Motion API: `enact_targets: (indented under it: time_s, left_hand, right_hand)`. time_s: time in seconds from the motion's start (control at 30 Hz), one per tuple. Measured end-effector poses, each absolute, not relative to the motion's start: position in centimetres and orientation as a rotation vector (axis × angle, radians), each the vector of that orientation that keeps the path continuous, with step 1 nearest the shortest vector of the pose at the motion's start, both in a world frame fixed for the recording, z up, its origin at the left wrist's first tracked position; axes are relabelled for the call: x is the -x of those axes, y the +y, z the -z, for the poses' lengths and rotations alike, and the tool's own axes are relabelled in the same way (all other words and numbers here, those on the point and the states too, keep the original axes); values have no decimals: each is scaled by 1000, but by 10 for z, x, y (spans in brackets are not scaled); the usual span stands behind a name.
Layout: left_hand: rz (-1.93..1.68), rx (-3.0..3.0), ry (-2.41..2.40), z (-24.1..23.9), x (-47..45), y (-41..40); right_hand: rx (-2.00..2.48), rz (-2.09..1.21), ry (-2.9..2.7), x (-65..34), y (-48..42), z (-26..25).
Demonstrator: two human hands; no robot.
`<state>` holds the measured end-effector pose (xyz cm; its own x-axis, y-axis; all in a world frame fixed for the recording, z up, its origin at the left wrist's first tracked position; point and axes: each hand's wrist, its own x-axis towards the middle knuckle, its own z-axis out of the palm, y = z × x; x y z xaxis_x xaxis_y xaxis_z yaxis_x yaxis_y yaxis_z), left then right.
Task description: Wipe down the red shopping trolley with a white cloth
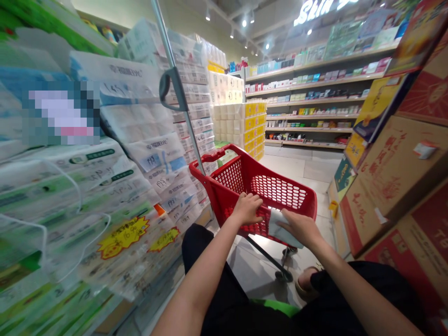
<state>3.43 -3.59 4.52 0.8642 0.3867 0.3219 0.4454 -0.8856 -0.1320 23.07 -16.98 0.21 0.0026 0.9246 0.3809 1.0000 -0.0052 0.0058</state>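
A red plastic shopping basket on wheels stands tilted on the floor in front of me, its long metal handle rising up to the left. My left hand is curled over the basket's near rim. My right hand presses a pale cloth against the basket's near wall, fingers closed on it. My knees in black trousers show below.
Stacked packs of tissue paper with yellow price tags fill the left side. Cardboard boxes are piled on the right. Shelves of goods line the far wall beyond a tiled aisle.
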Motion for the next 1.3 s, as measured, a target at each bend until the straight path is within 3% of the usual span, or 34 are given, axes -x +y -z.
enact_targets:
  time_s: [0.2, 0.87, 1.1, 1.3]
  left_hand:
    - [387, 2805, -685, -46, -36, -37]
    - [468, 2872, -596, -47, -31, -29]
    - [504, 2892, -589, -44, -25, -21]
    - [525, 2901, -616, -41, -28, -20]
  right_hand:
    - [2095, 464, -1941, -221, -158, -1]
    - [1891, 128, -2169, -252, -164, -2]
    - [1642, 460, -2116, -271, -196, 17]
    - [1790, 633, -1916, -243, -197, 24]
